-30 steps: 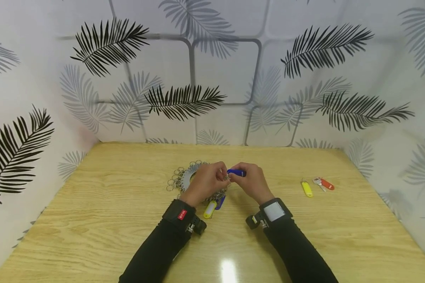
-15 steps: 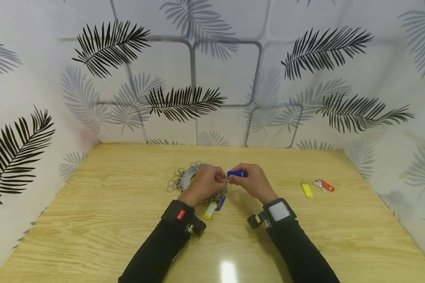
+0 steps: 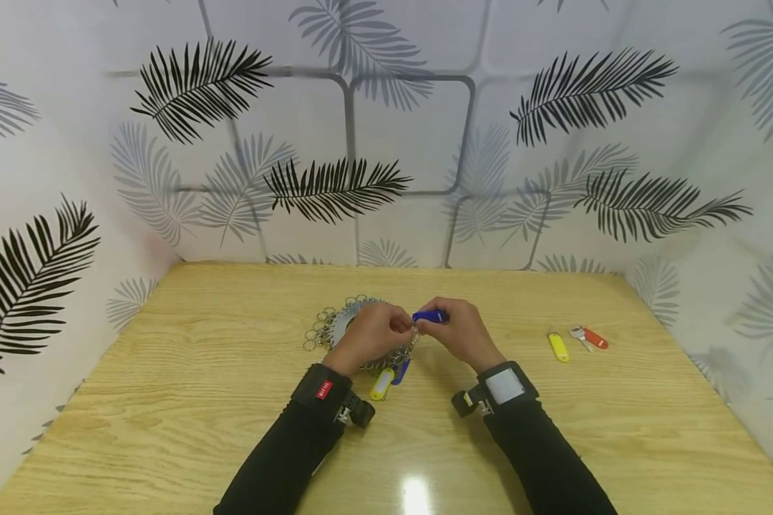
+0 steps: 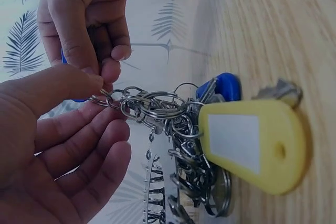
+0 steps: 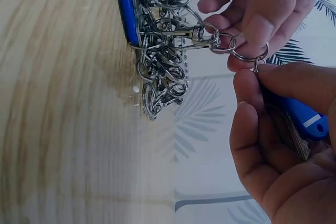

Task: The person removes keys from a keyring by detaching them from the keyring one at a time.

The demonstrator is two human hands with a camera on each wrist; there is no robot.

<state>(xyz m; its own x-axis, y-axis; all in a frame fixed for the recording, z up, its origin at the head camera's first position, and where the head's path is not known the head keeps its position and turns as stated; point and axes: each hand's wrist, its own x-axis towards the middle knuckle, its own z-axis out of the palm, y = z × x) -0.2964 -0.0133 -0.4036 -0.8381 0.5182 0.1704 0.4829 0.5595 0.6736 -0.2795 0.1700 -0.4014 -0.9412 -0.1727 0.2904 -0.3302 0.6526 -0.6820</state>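
My left hand pinches a metal split ring between thumb and fingers. That ring is linked to a chain of rings and clasps on a round metal key holder, which my left hand partly covers. Against the ring, my right hand holds a blue key tag by its small ring; a key lies with the tag inside the curled fingers. A yellow key tag with a white label and another blue key tag hang from the holder's near side.
On the wooden table, off to the right, lie a yellow key tag and a red key tag with a key. A leaf-patterned covering rises behind the table and along both sides.
Both hands stay almost in place with the blue key tag between them. The left fingers have shifted slightly at the ring, and the right forearm has moved a little outward.
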